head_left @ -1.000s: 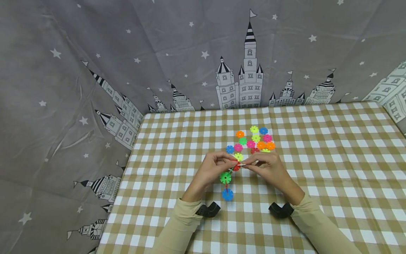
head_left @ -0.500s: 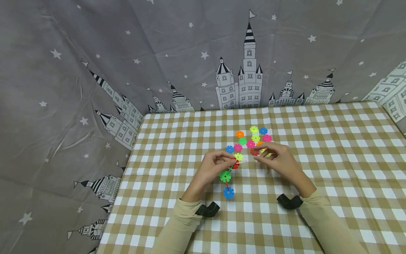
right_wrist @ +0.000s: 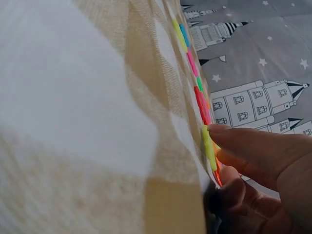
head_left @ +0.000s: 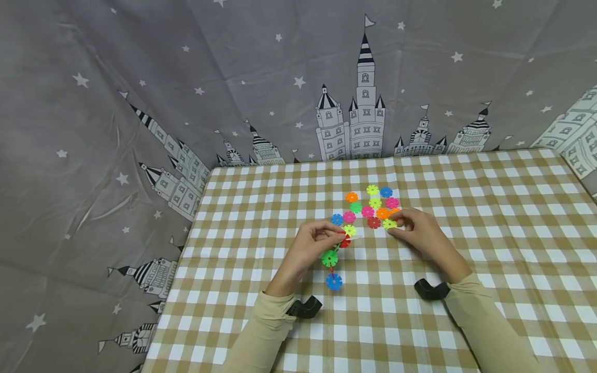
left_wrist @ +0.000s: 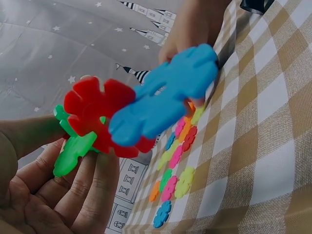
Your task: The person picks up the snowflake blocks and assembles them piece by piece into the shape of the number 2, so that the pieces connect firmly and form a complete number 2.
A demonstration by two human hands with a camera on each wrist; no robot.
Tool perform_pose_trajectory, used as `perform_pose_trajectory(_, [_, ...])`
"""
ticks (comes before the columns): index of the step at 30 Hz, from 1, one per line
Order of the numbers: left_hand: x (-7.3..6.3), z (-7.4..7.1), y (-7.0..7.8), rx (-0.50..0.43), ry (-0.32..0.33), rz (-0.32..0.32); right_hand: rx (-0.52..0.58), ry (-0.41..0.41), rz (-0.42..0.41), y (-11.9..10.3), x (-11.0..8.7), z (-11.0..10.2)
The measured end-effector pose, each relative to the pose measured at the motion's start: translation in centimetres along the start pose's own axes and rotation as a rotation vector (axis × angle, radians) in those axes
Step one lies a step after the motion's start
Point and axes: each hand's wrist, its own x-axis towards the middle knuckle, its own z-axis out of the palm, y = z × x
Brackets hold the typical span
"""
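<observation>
My left hand (head_left: pixel 310 246) pinches a chain of slotted plastic flower discs joined edge to edge. On the chain are a blue disc (head_left: pixel 333 282), a green disc (head_left: pixel 329 258), red pieces and a thin white disc (head_left: pixel 355 237) seen edge-on. The left wrist view has the chain's blue disc (left_wrist: pixel 187 78) and red disc (left_wrist: pixel 92 107) up close. At the right of the loose discs, my right hand (head_left: pixel 422 233) has its thumb at the edge of a yellow disc (head_left: pixel 389 224). Its fingertips partly cover an orange disc; no disc is lifted there.
Several loose discs lie flat on the checked tablecloth (head_left: pixel 261 207), among them a red disc (head_left: pixel 373 223), a pink disc (head_left: pixel 367 211) and a blue disc (head_left: pixel 386 192). A grey curtain (head_left: pixel 261 62) printed with castles hangs behind the table.
My right hand has let go of the white disc and moved right to the yellow and orange discs. The left hand stays almost in place, still holding the chain.
</observation>
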Motion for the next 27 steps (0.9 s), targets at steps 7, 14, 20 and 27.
perform_pose_trajectory(7, [0.0, 0.0, 0.0, -0.011, -0.004, -0.012, -0.035, 0.013, 0.008, -0.2, 0.0, 0.4])
perform_pose_trajectory(14, [0.0, 0.1, -0.1, -0.008, -0.003, -0.014, -0.006, 0.006, 0.001, -0.5, 0.0, 0.3])
perform_pose_trajectory(20, [0.0, 0.0, -0.2, -0.002, 0.006, -0.014, 0.120, -0.045, -0.021, -1.2, -0.2, 0.4])
perform_pose_trajectory(27, [0.1, 0.0, -0.2, -0.004, -0.006, -0.012, 0.523, -0.142, -0.019, -3.5, -0.9, 0.0])
